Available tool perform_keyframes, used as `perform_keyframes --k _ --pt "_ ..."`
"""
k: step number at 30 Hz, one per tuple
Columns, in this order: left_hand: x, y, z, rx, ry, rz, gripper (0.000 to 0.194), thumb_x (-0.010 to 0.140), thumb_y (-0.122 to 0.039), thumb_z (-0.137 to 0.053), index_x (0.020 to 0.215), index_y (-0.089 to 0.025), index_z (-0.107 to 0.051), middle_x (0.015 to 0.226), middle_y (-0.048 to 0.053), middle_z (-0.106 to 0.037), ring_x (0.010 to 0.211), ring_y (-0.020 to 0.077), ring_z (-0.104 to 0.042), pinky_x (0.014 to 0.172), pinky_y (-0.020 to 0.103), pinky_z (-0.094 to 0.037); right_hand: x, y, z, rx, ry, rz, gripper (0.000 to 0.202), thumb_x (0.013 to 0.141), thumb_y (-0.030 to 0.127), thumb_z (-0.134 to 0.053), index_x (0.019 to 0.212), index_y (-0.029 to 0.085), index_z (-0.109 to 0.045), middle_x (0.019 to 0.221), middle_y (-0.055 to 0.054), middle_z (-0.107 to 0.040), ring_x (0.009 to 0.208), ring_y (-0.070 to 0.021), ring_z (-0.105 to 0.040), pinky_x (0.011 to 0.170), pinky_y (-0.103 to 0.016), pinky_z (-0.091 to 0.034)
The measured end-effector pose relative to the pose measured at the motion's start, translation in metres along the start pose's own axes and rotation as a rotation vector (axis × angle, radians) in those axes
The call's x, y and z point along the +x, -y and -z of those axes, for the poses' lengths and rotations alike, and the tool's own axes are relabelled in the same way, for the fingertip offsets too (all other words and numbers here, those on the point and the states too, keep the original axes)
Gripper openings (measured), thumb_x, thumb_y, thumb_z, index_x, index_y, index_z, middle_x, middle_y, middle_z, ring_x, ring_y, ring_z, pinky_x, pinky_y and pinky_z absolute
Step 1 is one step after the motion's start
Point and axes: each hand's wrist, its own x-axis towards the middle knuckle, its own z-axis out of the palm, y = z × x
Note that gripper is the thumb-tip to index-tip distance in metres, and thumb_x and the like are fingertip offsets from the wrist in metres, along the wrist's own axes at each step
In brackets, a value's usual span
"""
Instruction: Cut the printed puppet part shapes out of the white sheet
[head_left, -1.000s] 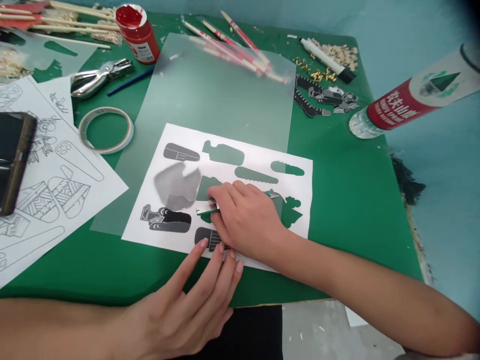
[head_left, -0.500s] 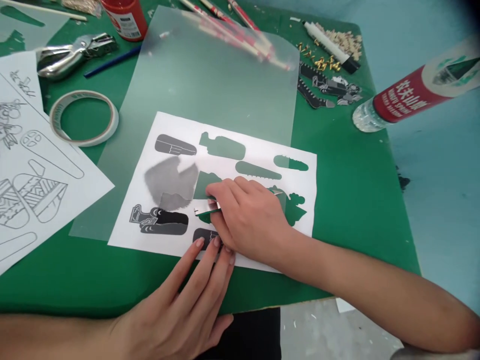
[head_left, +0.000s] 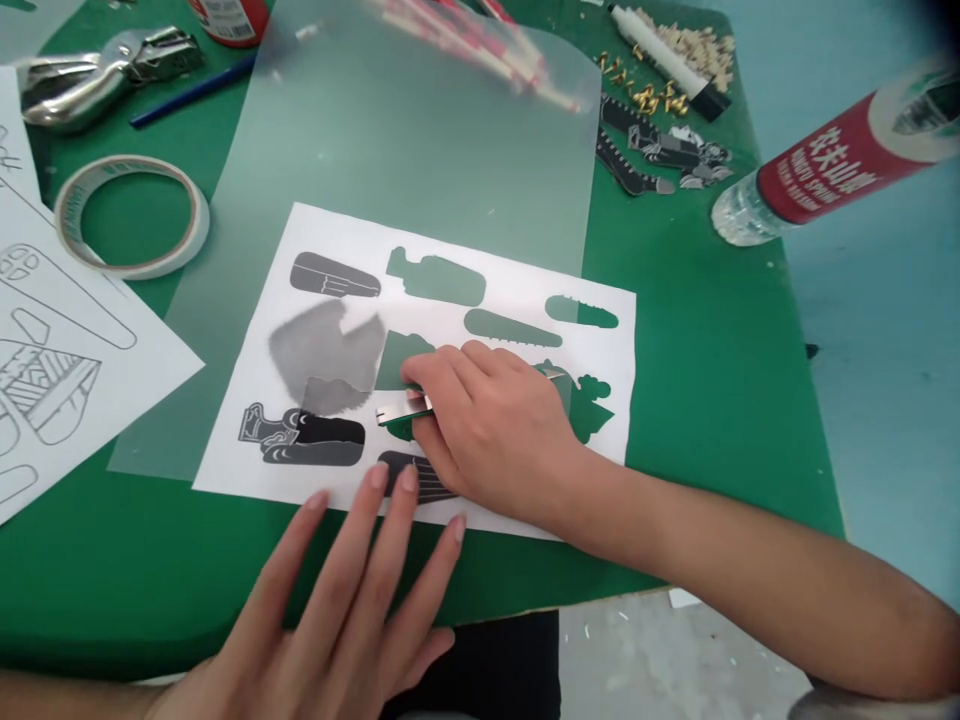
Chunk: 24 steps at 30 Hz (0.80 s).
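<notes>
A white sheet (head_left: 517,290) printed with dark shapes lies on the green table, with several shapes cut out of it. My right hand (head_left: 499,430) rests on its lower middle, closed round a slim metal tool (head_left: 405,409). The tool's flat end sticks out at the thumb side; a pointed silver tip (head_left: 553,372) shows past the far side of the hand. Most of it is hidden by my fingers, so its kind is unclear. Fingers spread, my left hand (head_left: 349,600) is over the sheet's lower edge, near a black striped shape (head_left: 424,478), holding nothing.
Under the sheet lies a translucent plastic sheet (head_left: 420,170). Left are a tape roll (head_left: 191,235), a drawing sheet (head_left: 90,430), a metal hole punch (head_left: 97,85) and a blue stick (head_left: 195,92). Right are black cut-outs (head_left: 637,165), brass fasteners (head_left: 660,98), a marker (head_left: 667,60) and a water bottle (head_left: 817,160).
My left hand has drawn back a little to the left and down, and its fingers have spread apart. My right hand stays closed on the tool. The view has shifted slightly.
</notes>
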Motion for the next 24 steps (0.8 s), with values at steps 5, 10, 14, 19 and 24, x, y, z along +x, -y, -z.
perform_keyframes --k 5,10,14,19,24 --pt "-0.005 -0.005 -0.004 0.045 0.055 0.044 0.093 0.1 -0.076 -0.049 0.161 -0.006 -0.047 0.148 0.031 -0.062 0.152 0.0554 -0.044 0.127 0.068 -0.031 0.0 0.0 0.0 -0.001 0.0 0.005 0.013 0.098 0.012 -0.051 0.101 0.015 -0.064 0.081 -0.002 -0.064 0.072 -0.0202 -0.053 0.065 -0.035 -0.042" --pt "0.001 -0.005 -0.005 0.063 0.056 0.037 0.09 0.104 -0.072 -0.043 0.162 -0.003 -0.045 0.144 0.031 -0.065 0.14 0.0528 -0.059 0.124 0.065 -0.036 0.0 0.0 0.0 -0.007 0.008 0.005 0.015 0.098 0.012 -0.05 0.101 0.015 -0.065 0.083 -0.002 -0.068 0.074 -0.0206 -0.055 0.066 -0.035 -0.042" --pt "0.005 -0.005 -0.002 0.078 0.062 0.046 0.087 0.107 -0.07 -0.038 0.163 -0.003 -0.042 0.143 0.031 -0.066 0.134 0.0501 -0.064 0.12 0.061 -0.04 0.0 0.0 0.0 -0.015 0.009 0.012 0.016 0.098 0.011 -0.05 0.101 0.014 -0.066 0.083 -0.003 -0.069 0.073 -0.0204 -0.055 0.066 -0.035 -0.041" --pt "0.008 -0.005 0.003 0.087 0.117 0.065 0.084 0.109 -0.067 -0.034 0.165 -0.004 -0.037 0.144 0.03 -0.065 0.135 0.0482 -0.064 0.114 0.058 -0.046 0.0 0.0 0.001 -0.017 0.019 0.003 0.015 0.097 0.01 -0.051 0.101 0.014 -0.066 0.083 -0.002 -0.069 0.072 -0.0201 -0.056 0.066 -0.035 -0.042" --pt "0.005 -0.005 -0.002 0.078 0.077 0.053 0.086 0.107 -0.07 -0.038 0.166 -0.009 -0.037 0.141 0.03 -0.068 0.133 0.0486 -0.066 0.119 0.06 -0.041 0.0 0.0 0.001 -0.002 0.016 0.005 0.016 0.098 0.011 -0.05 0.101 0.014 -0.065 0.084 -0.003 -0.069 0.072 -0.0203 -0.056 0.065 -0.036 -0.043"
